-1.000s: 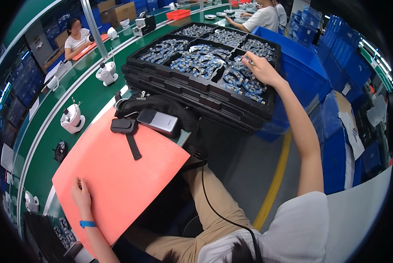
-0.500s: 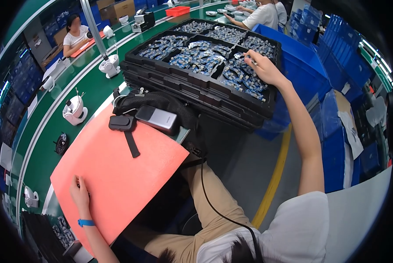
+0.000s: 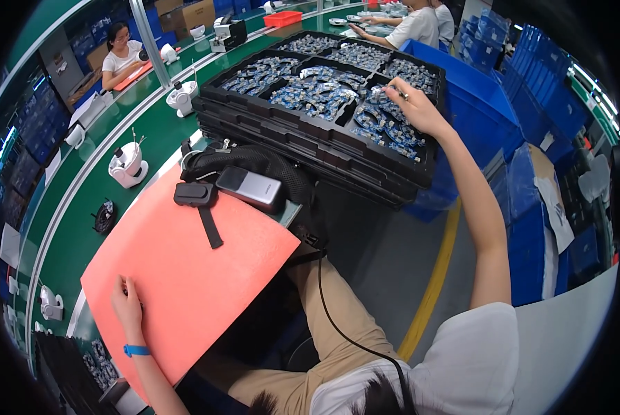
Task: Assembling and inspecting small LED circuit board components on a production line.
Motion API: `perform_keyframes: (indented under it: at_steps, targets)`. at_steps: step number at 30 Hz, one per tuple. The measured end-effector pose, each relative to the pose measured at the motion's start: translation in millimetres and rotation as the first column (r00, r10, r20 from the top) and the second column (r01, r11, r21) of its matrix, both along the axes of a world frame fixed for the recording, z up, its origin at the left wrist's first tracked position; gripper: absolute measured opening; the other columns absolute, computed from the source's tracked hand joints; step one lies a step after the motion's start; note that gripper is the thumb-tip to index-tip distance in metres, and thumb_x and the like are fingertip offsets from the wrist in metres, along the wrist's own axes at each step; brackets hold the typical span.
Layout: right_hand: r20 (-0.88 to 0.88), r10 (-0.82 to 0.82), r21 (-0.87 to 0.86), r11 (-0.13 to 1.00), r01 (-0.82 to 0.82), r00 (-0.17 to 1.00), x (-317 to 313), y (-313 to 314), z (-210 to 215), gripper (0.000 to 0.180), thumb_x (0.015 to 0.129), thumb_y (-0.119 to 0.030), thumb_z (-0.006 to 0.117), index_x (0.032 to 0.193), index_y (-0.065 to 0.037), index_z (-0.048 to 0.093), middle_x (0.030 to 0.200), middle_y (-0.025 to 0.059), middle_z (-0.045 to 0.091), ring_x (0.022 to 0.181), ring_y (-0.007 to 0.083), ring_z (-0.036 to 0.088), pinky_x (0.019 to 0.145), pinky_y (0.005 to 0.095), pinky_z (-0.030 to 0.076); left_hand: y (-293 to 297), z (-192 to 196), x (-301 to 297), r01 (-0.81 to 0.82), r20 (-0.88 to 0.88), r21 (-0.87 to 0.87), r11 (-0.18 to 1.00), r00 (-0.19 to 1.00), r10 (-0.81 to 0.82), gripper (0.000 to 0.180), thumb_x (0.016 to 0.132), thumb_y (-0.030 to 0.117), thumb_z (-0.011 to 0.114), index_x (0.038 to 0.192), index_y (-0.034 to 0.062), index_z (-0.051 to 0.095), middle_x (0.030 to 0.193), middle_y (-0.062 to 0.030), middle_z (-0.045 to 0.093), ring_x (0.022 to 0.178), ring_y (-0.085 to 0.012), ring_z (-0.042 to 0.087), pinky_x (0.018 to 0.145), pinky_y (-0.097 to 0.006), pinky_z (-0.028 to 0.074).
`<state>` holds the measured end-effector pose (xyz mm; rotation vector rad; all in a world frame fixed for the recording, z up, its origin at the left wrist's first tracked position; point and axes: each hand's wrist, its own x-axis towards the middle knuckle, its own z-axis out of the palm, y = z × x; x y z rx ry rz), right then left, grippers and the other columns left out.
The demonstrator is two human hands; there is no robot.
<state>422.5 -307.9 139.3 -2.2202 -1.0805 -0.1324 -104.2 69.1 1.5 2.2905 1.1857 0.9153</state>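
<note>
Now your right hand (image 3: 415, 107) sits further in over the black tray (image 3: 254, 104) than a moment ago, and its fingers (image 3: 391, 87) are pinched together on a small pale part (image 3: 383, 90) at the near-right compartment, among the heap of blue and silver pieces (image 3: 376, 123). That reads as a piece just picked out, lifted slightly off the pile. Your left hand (image 3: 126, 308) has hardly moved: it lies flat on the red sheet (image 3: 185, 270) on the tabletop (image 3: 137, 131), fingers spread and holding nothing. At the sheet's far edge rest a grey box (image 3: 249, 187) and a black strap buckle (image 3: 194, 194), against a black bag (image 3: 254, 162). The tray tops a stack of like trays, which stands between you and the blue crates (image 3: 490, 117). A black cable (image 3: 344, 325) runs across your lap. White devices (image 3: 127, 164) stand along the green belt, where other people work.
</note>
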Motion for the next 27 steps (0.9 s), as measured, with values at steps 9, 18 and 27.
perform_keyframes:
  at_steps: [9, 18, 27]
  targets:
    - [-0.035, 0.039, -0.046, 0.998, -0.041, 0.999, -6.1, -1.9, -0.7, 0.033, 0.096, -0.035, 0.043, 0.101, -0.003, 0.051, 0.084, 0.0093, 0.059, 0.075, 0.0163, 0.052, 0.072, 0.0295, 0.041, -2.5, 1.1, -0.6, 0.010, 0.009, 0.023, 1.000, 1.000, -0.010, 0.024, 0.090, 0.017, 0.049, 0.072, 0.0006, 0.044, 0.049, -0.0064, 0.039, 0.043, -0.0120, 0.039, 0.043, -0.031, 0.028]
    - [0.051, -0.211, 0.000, 0.977, 0.212, 0.976, 5.9, 8.9, -7.6, 0.031, 0.092, -0.032, 0.052, 0.092, -0.001, 0.056, 0.079, 0.0141, 0.059, 0.068, 0.0229, 0.054, 0.064, 0.0346, 0.043, 1.5, -2.2, -1.4, 0.007, -0.004, 0.065, 0.998, 1.000, -0.007, 0.024, 0.090, 0.017, 0.049, 0.073, 0.0004, 0.045, 0.049, -0.0092, 0.043, 0.043, -0.0145, 0.043, 0.043, -0.033, 0.029]
    - [0.169, -0.198, -0.010, 0.979, 0.202, 0.966, -0.5, 11.4, -10.1, 0.015, 0.081, -0.013, 0.057, 0.089, -0.001, 0.061, 0.084, 0.0192, 0.063, 0.078, 0.0309, 0.060, 0.071, 0.0360, 0.045, 2.3, -2.7, -3.0, -0.011, -0.021, 0.036, 0.999, 1.000, 0.012, 0.025, 0.090, 0.018, 0.049, 0.072, 0.0012, 0.045, 0.048, -0.0083, 0.043, 0.042, -0.0137, 0.042, 0.043, -0.033, 0.029]
